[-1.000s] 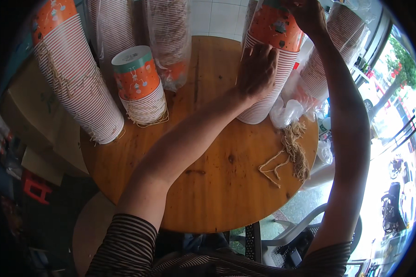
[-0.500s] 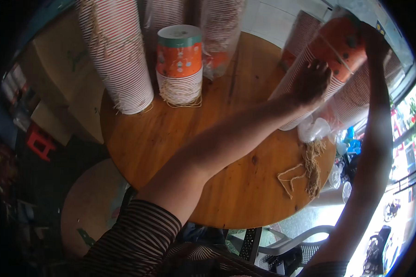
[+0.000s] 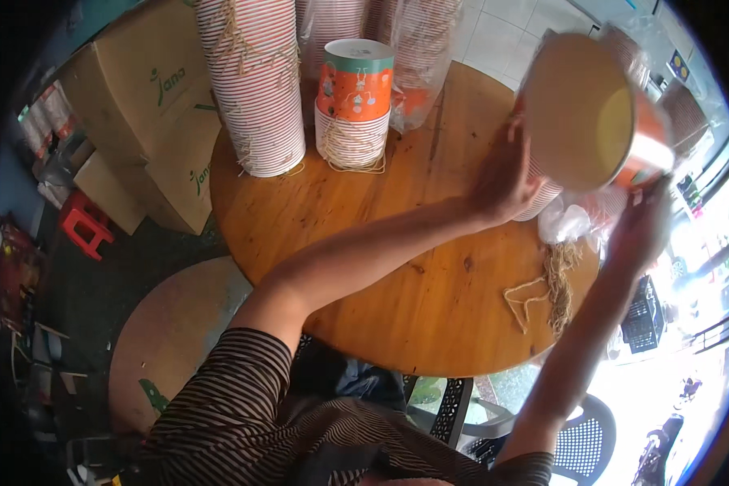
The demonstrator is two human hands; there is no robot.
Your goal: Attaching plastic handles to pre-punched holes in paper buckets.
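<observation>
Paper tub [image 3: 571, 113] is up between the hands, open mouth facing the camera, slightly blurred. Inside: plain cream, yellower patch toward the right hand [image 3: 644, 223]. Outer wall: orange, glossy highlight. Right hand grips its lower right side. Left hand [image 3: 506, 182] is at its left edge; can't tell if gripping. Striped stack [image 3: 544, 198] behind left fingers.

The person wears a shirt [image 3: 356, 429] with narrow stripes, dark and light by turns, which curve like small waves in the middle. The left sleeve [image 3: 227, 381] is short and somewhat loose; the right sleeve [image 3: 530, 468] has the same stripes. At the near edge is a plain dark patch [image 3: 336, 466], its kind unclear. Farther, dark blue cloth [image 3: 373, 385] shows. Left hand [image 3: 504, 182] and right hand [image 3: 644, 223] are bare.
</observation>
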